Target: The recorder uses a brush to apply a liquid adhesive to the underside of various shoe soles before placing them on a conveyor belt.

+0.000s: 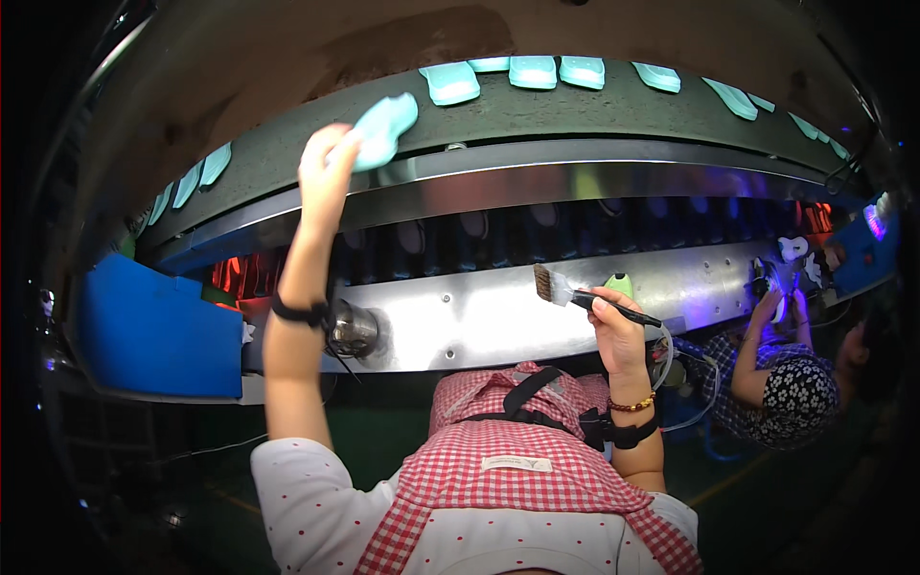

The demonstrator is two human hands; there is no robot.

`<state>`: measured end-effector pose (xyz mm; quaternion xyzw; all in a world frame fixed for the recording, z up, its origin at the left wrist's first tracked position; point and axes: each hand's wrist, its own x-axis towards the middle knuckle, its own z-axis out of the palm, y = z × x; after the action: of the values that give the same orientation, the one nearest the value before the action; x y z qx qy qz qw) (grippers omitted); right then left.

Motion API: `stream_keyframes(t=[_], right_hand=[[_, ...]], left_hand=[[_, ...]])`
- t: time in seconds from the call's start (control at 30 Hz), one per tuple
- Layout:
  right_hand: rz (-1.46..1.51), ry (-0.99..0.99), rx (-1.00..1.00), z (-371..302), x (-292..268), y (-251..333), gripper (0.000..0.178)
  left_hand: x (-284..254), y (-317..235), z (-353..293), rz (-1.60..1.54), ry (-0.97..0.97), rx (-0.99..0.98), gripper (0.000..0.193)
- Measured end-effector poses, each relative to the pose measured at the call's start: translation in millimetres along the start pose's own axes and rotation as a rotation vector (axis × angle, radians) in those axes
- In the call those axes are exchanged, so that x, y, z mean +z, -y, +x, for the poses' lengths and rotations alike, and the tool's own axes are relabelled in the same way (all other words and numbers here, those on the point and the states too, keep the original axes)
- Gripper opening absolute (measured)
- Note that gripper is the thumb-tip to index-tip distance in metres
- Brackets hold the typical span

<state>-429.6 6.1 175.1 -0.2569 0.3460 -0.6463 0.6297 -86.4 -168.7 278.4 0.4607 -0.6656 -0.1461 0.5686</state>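
My left hand point(328, 163) is raised to the upper conveyor belt and closed on the end of a pale teal shoe sole point(388, 126), which is tilted over the belt's front edge. In my right hand point(618, 335), above the steel bench, is a brush point(599, 303) with a black handle. Its dark bristles point left, and whitish matter coats the part near them. A light green piece point(620, 284) shows just behind my right fingers; its kind I cannot make out. Beside my left forearm stands a metal cup point(355, 329) on the bench edge.
More teal soles point(533, 72) lie along the green belt point(287, 149). Below it, dark shoes point(474, 225) line a second level behind the steel bench point(431, 311). A blue panel point(163, 326) stands left. A co-worker point(786, 393) works at right, near a white tube point(704, 362).
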Motion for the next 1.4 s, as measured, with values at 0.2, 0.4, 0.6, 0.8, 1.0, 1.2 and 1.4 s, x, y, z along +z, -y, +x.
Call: stream_keyframes(t=[0.2, 0.4, 0.6, 0.8, 1.0, 1.2, 1.4], right_hand=[[-0.037, 0.006, 0.039, 6, 8, 6, 0.021], [-0.031, 0.086, 0.052, 17, 16, 4, 0.018], [-0.118, 0.235, 0.111, 22, 51, 5, 0.020], [-0.408, 0.290, -0.001, 47, 68, -4, 0.020], [-0.676, 0.322, -0.260, 59, 89, -10, 0.017], [-1.091, 0.593, -0.525, 6, 84, -8, 0.017], [-0.926, 0.729, -0.094, -4, 73, 31, 0.017]], left_hand=[[-15, -21, -97, -1.049, -0.156, -0.878, 0.037], [-7, -27, -162, -1.532, 0.258, -0.694, 0.072], [48, -21, -201, -1.218, 0.522, -0.961, 0.088], [88, -51, -192, -1.788, 0.423, -1.063, 0.093], [115, -57, -199, -1.487, 0.112, -1.121, 0.077], [97, -31, -196, -1.449, 0.113, -1.015, 0.076], [84, -37, -194, -1.495, 0.232, -1.105, 0.086]])
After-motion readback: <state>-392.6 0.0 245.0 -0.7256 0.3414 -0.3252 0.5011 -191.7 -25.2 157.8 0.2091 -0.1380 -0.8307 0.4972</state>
